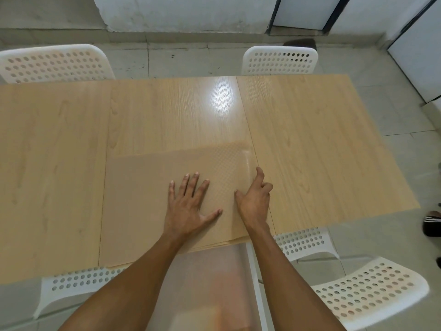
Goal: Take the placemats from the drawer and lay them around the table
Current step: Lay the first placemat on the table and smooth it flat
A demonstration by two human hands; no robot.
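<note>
Your left hand (188, 209) lies flat, palm down and fingers spread, on the translucent, beige, textured rectangular placemat (148, 199). Your right hand (254, 199) rests at the placemat's right edge, index finger extended and the other fingers loosely curled; neither hand clamps anything. The placemat lies on the light wood-grain tabletop (322, 144), at the near edge, on the centre panel. Its near portion overhangs the tabletop edge and hangs toward you between your forearms. White perforated plastic chairs (280, 60) stand along the far side and the near side of the tabletop, on a grey tiled floor (393, 151).
</note>
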